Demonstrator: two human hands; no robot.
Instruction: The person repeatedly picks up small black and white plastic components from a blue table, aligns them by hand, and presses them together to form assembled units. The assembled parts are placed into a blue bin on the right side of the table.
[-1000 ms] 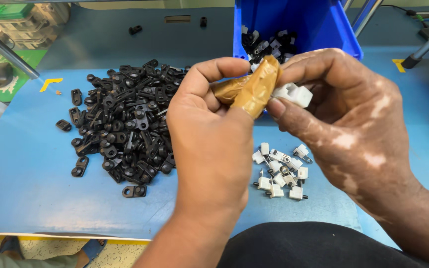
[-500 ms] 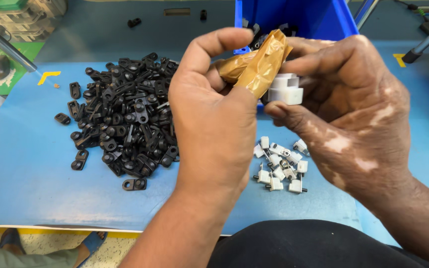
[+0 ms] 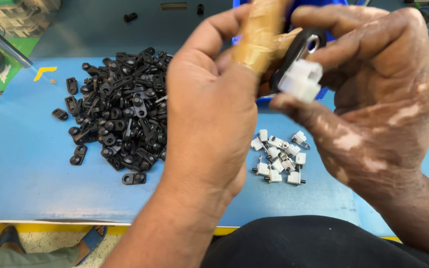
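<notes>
Raised closer than a second ago, the right hand now pinches a white plastic block and black flat clip, left hand's tape-wrapped finger pressing at nine o'clock.

Blue table, black clips, white connectors

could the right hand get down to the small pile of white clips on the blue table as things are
Probably not right away. The right hand hangs directly above the white clips with nothing between them, but its fingers are pinching a white clip and a black bracket, so it would need to free them first.
</notes>
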